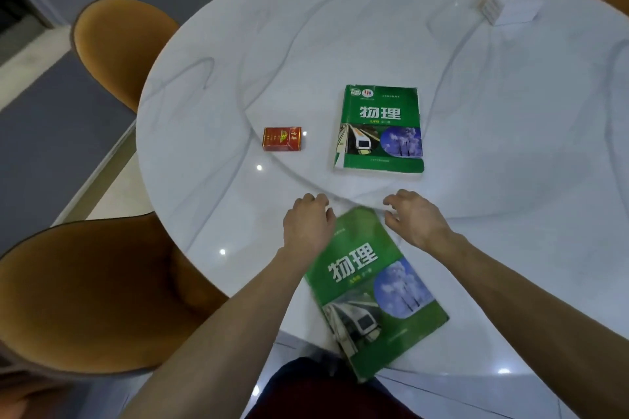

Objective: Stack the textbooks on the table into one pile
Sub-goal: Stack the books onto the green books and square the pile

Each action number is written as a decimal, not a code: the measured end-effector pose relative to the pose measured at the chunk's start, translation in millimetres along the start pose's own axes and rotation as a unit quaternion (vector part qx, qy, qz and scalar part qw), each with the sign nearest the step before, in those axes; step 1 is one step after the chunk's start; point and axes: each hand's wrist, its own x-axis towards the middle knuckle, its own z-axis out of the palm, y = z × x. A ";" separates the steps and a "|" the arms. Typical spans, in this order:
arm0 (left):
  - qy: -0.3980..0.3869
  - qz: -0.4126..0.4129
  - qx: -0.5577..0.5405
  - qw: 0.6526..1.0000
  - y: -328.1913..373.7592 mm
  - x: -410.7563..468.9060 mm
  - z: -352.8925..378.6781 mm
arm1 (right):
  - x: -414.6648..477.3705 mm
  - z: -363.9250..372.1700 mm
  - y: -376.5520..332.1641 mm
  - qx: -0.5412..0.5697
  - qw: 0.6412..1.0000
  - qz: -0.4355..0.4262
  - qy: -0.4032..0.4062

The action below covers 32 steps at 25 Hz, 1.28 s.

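Here both hands, left (308, 226) and right (417, 219), are hovering with fingers spread, gripping nothing, over the near book (371, 289); overhanging the desk (211, 133), it risks sliding off.

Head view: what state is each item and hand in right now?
Far green physics textbook: closed, flat, square to the table.
Near green physics textbook: closed, flat, skewed, overhanging the table edge.
Red cardboard pack: closed, lying flat.
Left hand: open, at the near book's top corner.
Right hand: open, empty.
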 end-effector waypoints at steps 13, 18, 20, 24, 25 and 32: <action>-0.067 -0.149 -0.070 0.984 -30.4 -90.7 56.6 | -55.5 58.8 1.6 -0.061 0.993 0.072 -0.066; -0.025 -0.299 -0.335 0.893 -13.8 -98.1 71.2 | -61.0 70.1 -3.7 0.073 0.980 0.168 -0.075; -0.011 -0.360 -0.414 0.836 -12.4 -93.4 68.4 | -56.2 71.3 -2.2 0.140 0.962 0.222 -0.080; -0.061 -0.401 -0.511 0.758 -21.8 -91.1 66.8 | -50.2 65.8 3.2 0.204 0.942 0.248 -0.096; -0.082 -0.391 -0.515 0.758 -22.9 -94.1 66.4 | -50.5 64.4 3.6 0.217 0.939 0.250 -0.097; -0.069 -0.277 -0.500 0.818 -17.1 -124.1 60.9 | -66.2 70.6 4.3 0.260 0.932 0.239 -0.082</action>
